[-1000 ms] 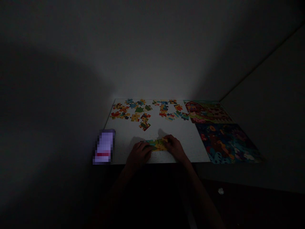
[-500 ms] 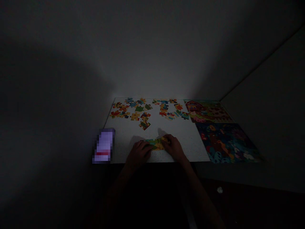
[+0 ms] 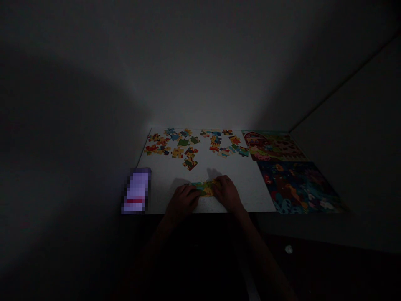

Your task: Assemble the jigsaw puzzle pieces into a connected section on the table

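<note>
Near the front edge of the white table [image 3: 232, 205], a short strip of joined jigsaw puzzle pieces [image 3: 205, 189] in green and yellow lies between my hands. My left hand [image 3: 184, 200] is closed on the strip's left end, its fingers bent over the pieces. From the other side, my right hand [image 3: 228, 193] grips the yellow right end with thumb and fingers. Both ends of the strip are partly covered by my fingers. Farther back, a loose puzzle piece [image 3: 190, 163] lies apart from the strip.
Several loose puzzle pieces [image 3: 177, 153] spread over the back left, and another group [image 3: 215, 140] lies at back centre. On the right are a farm picture [image 3: 275, 146] and a dark, colourful picture [image 3: 297, 188]. A phone [image 3: 137, 191] with a blurred, lit screen sits at the left edge.
Hardly anything differs. My right hand has shifted very slightly at the yellow end of the strip; my left hand keeps its place.
</note>
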`<action>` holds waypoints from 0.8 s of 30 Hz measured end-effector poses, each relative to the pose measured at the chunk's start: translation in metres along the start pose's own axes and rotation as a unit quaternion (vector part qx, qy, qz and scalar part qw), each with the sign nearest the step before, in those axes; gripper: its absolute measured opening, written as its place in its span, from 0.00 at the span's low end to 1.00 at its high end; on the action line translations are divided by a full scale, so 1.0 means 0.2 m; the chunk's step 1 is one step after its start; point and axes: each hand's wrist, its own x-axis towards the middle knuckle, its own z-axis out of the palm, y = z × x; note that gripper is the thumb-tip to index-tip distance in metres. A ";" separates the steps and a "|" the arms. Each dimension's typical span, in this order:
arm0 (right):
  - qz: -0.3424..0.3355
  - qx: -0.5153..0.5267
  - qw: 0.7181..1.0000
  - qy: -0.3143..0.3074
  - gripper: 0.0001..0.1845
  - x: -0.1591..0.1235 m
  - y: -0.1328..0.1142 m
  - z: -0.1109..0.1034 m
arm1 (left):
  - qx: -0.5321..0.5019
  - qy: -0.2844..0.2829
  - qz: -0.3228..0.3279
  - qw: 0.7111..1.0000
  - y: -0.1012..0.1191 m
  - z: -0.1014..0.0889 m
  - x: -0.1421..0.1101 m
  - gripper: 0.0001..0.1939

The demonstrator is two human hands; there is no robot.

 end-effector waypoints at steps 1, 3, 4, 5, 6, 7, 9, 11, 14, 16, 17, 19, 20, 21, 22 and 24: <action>-0.003 -0.003 1.000 -0.002 0.08 0.00 0.00 0.00 | 0.001 -0.001 -0.001 1.000 0.00 0.00 0.00 0.13; -0.006 -0.008 1.000 -0.003 0.07 0.00 0.00 0.00 | 0.003 0.000 -0.003 1.000 0.00 0.00 0.00 0.12; -0.006 -0.011 1.000 -0.002 0.07 0.00 0.00 0.00 | 0.003 0.001 -0.004 1.000 0.00 0.01 0.00 0.12; -0.006 -0.014 1.000 -0.001 0.07 0.00 0.00 0.00 | 0.002 0.002 -0.004 1.000 0.00 0.01 0.00 0.12; -0.006 -0.018 1.000 -0.001 0.07 0.00 0.00 0.00 | 0.000 0.002 -0.004 1.000 0.00 0.01 -0.01 0.12; -0.006 -0.023 1.000 -0.001 0.07 0.00 0.00 0.01 | -0.002 0.002 -0.003 1.000 0.00 0.01 -0.01 0.12; -0.008 -0.033 0.999 0.000 0.07 0.00 0.00 0.01 | -0.006 -0.002 -0.003 1.000 0.00 0.01 -0.01 0.13; -0.009 -0.040 0.999 0.002 0.08 0.00 0.00 0.01 | -0.009 -0.006 -0.002 1.000 -0.01 0.01 -0.01 0.13; -0.008 -0.047 0.999 0.003 0.07 0.00 -0.01 0.01 | -0.010 -0.005 0.004 1.000 -0.01 0.00 0.00 0.13; -0.011 -0.056 0.998 0.001 0.07 0.00 -0.01 0.01 | -0.005 -0.004 0.006 1.000 0.00 0.00 0.00 0.13; -0.013 -0.062 0.998 0.000 0.07 0.00 -0.02 0.01 | -0.002 -0.003 0.007 1.000 0.00 0.00 0.00 0.12; -0.016 -0.075 0.997 -0.001 0.07 0.00 -0.02 0.01 | 0.005 -0.004 0.008 1.000 0.00 0.00 0.00 0.12; -0.018 -0.081 0.997 -0.002 0.07 0.00 -0.02 0.01 | 0.006 -0.004 0.009 1.000 0.00 0.00 0.00 0.12; -0.019 -0.085 0.996 -0.002 0.07 0.00 -0.02 0.02 | 0.006 -0.004 0.009 1.000 0.00 0.00 0.00 0.12; -0.020 -0.090 0.996 -0.003 0.07 0.00 -0.01 0.02 | 0.005 -0.003 0.009 1.000 0.00 0.00 0.00 0.11; -0.022 -0.100 0.995 -0.010 0.06 0.00 -0.01 0.02 | 0.003 0.000 0.008 1.000 0.00 0.00 0.00 0.11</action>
